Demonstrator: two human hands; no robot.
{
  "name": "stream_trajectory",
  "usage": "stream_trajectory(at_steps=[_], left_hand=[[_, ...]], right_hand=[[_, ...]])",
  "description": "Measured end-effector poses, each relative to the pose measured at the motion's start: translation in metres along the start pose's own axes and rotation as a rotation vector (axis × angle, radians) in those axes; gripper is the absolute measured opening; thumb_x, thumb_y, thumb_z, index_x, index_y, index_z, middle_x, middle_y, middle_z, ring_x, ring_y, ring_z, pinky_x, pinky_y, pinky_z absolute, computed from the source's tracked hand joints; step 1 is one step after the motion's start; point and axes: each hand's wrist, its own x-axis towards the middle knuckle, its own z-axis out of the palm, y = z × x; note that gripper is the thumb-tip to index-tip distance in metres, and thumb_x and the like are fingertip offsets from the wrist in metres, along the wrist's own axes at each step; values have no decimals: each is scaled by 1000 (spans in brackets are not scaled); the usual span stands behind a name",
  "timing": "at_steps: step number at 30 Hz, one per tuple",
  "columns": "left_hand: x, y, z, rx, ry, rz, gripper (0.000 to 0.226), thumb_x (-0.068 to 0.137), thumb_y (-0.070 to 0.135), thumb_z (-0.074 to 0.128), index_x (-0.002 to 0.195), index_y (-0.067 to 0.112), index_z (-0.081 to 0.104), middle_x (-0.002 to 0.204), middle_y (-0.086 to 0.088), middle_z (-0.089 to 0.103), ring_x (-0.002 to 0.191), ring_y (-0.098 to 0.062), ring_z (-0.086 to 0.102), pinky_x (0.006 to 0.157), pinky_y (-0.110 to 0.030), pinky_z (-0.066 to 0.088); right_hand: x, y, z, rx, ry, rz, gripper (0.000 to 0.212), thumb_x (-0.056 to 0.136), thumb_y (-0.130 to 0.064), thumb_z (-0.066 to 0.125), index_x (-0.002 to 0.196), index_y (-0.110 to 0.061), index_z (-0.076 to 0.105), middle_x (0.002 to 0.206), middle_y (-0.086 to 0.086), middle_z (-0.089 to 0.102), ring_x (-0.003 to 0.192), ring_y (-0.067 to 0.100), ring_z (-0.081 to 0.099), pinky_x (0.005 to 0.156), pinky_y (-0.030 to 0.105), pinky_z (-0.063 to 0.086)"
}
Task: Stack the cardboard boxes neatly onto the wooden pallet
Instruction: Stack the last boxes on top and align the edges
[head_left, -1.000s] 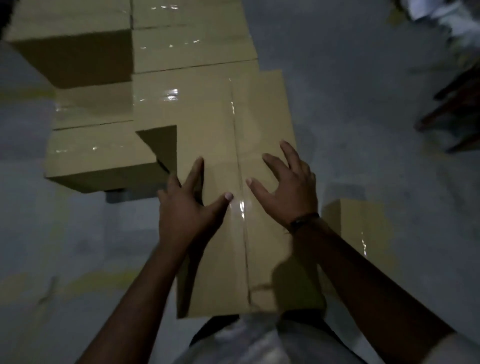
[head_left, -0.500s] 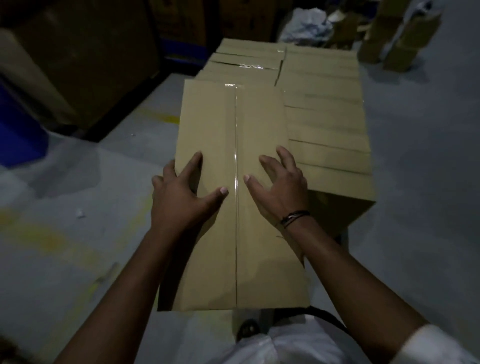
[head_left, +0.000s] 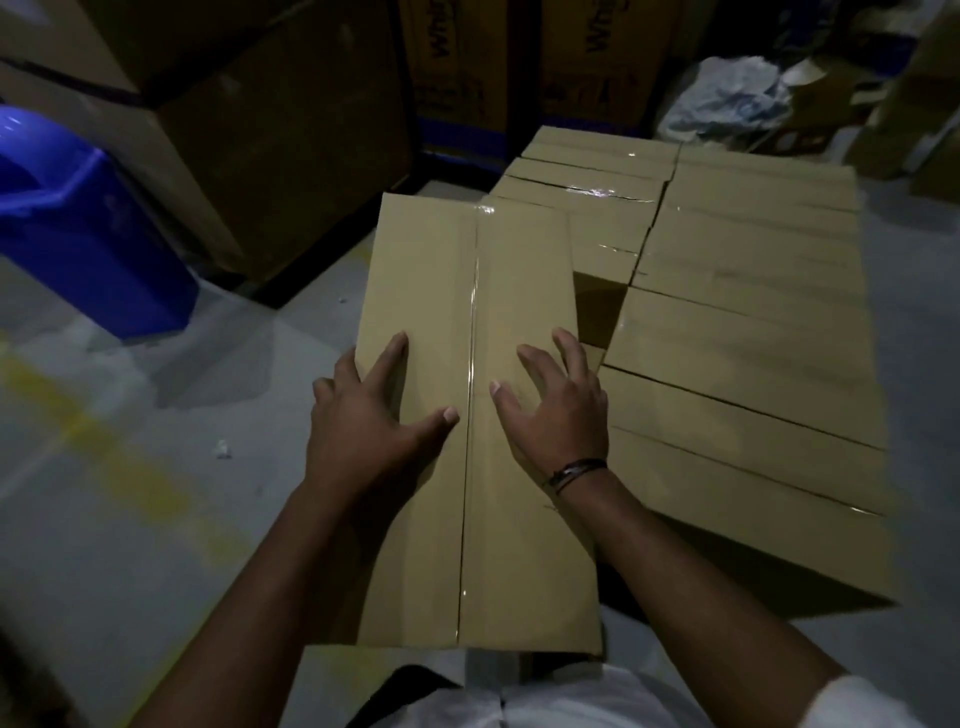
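Note:
A long taped cardboard box (head_left: 467, 291) lies lengthwise in front of me, its near end against my body. My left hand (head_left: 369, 421) rests flat on its top near the left edge, fingers spread. My right hand (head_left: 556, 410) lies flat on the right half, a dark band at the wrist. To the right, several same-size boxes (head_left: 743, 338) form a level layer of rows. A dark gap (head_left: 597, 306) opens in that layer beside the box under my hands. The pallet beneath is hidden.
A blue plastic bin (head_left: 88, 228) stands on the floor at the left. Large dark cartons (head_left: 270, 119) are piled at the back. A heap of white plastic wrap (head_left: 727, 98) lies behind the stack. Grey floor with a faded yellow line (head_left: 104, 452) stretches to my left.
My view has swung round from another pile to this stack, and the stack now sits closer and to the right. Both hands stay flat on the same box.

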Motion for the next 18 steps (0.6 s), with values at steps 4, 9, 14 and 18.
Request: stream_trajectory(at_steps=[4,9,14,18], left_hand=[[49,-11,6,28,-42,51,106,68,87,62,153,59,4,165,-7,14,147,-38,19,106,-59,40],[121,-33,9,50,-151,171,109,69,84,65,152,61,-1,166,-7,10,147,-39,17,107,-60,40],[201,-64,6,46,-241,287,111,69,80,68,154,57,1,166,-10,8,148,-40,15,109,-58,36],[262,-89,-14,80,-280,418,112,68,83,66,154,57,-1,166,-12,9,146,-41,19,107,-57,40]], right_hand=[[29,-3,26,39,32,40,51,89,-52,60,137,-34,54,160,-5,25,140,21,36,110,44,33],[66,-8,57,34,95,119,49,90,-48,61,136,-33,56,160,-5,25,141,22,36,108,40,30],[111,-35,95,-18,168,228,47,89,-50,61,134,-36,56,159,-10,24,139,22,38,109,47,37],[138,-75,120,-47,290,282,44,90,-47,62,132,-36,58,158,-9,27,139,22,37,107,46,40]])
